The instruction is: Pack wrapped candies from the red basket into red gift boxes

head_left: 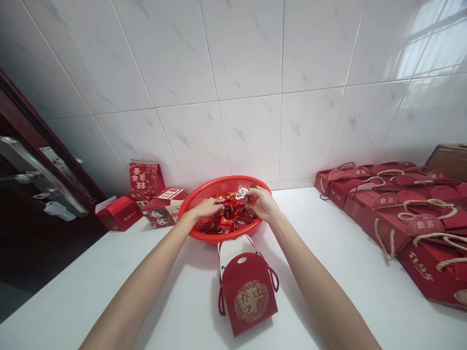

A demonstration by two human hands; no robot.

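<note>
Far left on my head feed: dark door (22, 238), metal handle (40, 171). Next, left part of the white tabletop (321, 248), near the tiled wall (248, 58): plain red box (122, 214), upright red box (144, 179) with white lettering, patterned box (159, 217) just beside the basket.

My left hand (207, 208) reaches over the basket's left rim, fingers bent at the wrapped sweets (229, 221). Can't tell if it has closed on one. Red basket (213, 239) sits mid-table near the wall, sweets piled inside.

Small printed packet (242, 193), white patch with black marks, is up over the sweets, pinched in the fingers of my right hand (260, 201). That grip I can confirm.

Between my forearms, nearer me than the basket: red gift box (251, 296), gold-toned emblem, dark red cords at both sides, rounded front flap up.

Right side: rows of red boxes (379, 204) with rope handles. Brown box (447, 163) behind them, far right.
</note>
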